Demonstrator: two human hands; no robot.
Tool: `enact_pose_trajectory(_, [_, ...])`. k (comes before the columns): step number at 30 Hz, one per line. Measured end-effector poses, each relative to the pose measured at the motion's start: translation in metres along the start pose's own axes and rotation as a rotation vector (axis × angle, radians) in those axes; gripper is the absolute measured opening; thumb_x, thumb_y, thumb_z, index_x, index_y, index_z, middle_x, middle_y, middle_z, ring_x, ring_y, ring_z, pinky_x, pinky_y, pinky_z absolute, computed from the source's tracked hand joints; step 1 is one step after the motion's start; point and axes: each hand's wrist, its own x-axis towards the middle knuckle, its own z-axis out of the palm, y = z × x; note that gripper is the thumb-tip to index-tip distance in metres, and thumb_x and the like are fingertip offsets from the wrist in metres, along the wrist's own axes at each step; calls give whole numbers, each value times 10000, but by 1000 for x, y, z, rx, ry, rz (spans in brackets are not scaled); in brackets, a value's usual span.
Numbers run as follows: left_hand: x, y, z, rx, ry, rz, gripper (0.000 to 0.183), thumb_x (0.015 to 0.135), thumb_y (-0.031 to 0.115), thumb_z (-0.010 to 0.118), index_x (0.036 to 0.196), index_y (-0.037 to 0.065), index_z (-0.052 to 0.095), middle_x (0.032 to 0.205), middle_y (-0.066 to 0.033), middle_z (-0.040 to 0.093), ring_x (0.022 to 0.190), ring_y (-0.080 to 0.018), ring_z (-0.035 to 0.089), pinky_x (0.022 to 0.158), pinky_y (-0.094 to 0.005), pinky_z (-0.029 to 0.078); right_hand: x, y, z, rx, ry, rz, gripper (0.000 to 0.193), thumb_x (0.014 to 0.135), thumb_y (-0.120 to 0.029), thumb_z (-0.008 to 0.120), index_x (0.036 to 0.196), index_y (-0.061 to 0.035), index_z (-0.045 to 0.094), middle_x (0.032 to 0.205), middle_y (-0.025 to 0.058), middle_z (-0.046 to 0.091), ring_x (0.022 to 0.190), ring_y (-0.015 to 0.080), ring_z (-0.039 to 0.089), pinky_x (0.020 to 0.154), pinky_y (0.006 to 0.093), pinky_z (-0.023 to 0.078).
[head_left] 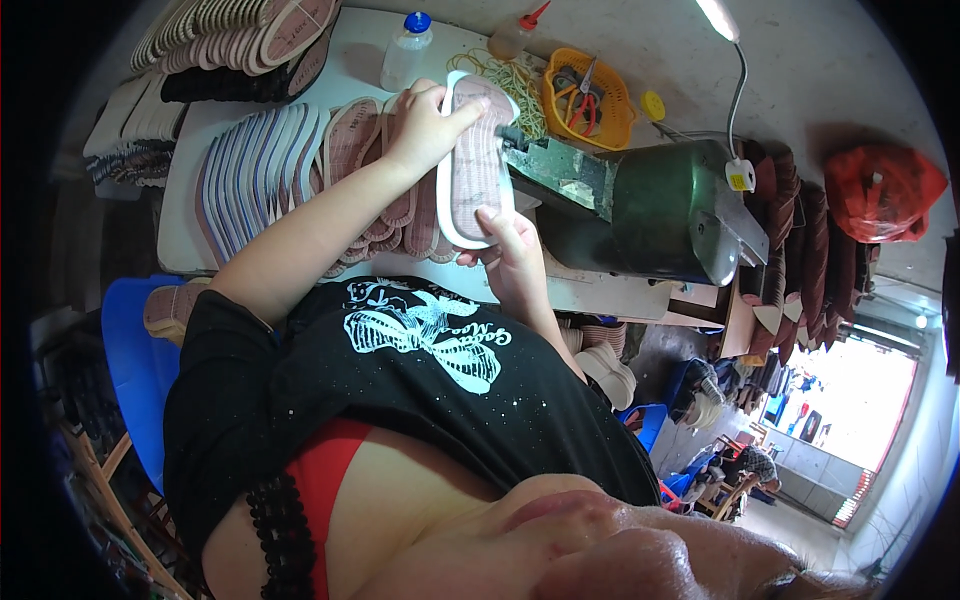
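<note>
A shoe sole (476, 165) with a pinkish-brown striped top and a white rim is held lengthwise between my two hands. My left hand (430, 125) grips its far end, the thumb lying across the top face. At the near end my right hand (508, 252) pinches the edge, thumb on top and fingers beneath. The sole's right edge is right beside the head of a dark green sewing machine (660, 210); whether the needle or foot touches it I cannot tell. Pinkish soles (350, 135) lie overlapped on the table behind my left forearm.
White-and-blue edged soles (255, 165) stand in a row at the left, with more stacks (240, 40) beyond. At the back are a blue-capped bottle (407, 50), a red-tipped bottle (515, 32), tangled yellow cord (490, 75) and an orange basket (625, 105) of tools. A lamp (738, 170) adjoins the machine.
</note>
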Motion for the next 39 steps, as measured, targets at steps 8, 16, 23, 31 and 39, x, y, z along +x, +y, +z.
enact_pose_trajectory(8, [22,-14,13,-256,-120,-183,527,796,488,706,828,-37,688,826,-192,665,785,-291,657,758,-378,497,13,10,13,125,82,-31,280,959,-242,578,987,30,641,841,166,710,667,201,699,622,287,548])
enact_pose_trajectory(16, [78,5,-24,502,-448,18,733,872,657,505,787,-46,694,658,-209,648,654,-334,674,670,-422,533,42,5,30,220,160,-117,275,982,-246,549,1005,15,634,874,152,715,723,182,704,639,269,542])
enact_pose_trajectory(23, [102,21,-93,470,-587,-245,801,900,715,379,597,11,608,520,-74,560,483,-164,564,456,-348,459,53,4,36,275,204,-120,293,987,-242,541,1035,29,643,905,153,716,757,190,713,650,269,547])
enact_pose_trajectory(31, [115,-86,-75,348,-434,-139,837,640,324,857,1309,-10,480,1014,-169,672,657,-174,656,540,-299,532,50,2,38,268,207,-108,309,1002,-236,518,1083,41,630,940,163,714,785,186,713,679,259,548])
enact_pose_trajectory(39, [176,-119,-9,171,-493,-208,753,736,235,817,1346,-14,453,1161,-165,646,944,-221,674,686,-324,564,50,1,38,272,229,-81,306,998,-237,528,1093,37,623,943,166,714,807,195,716,677,258,553])
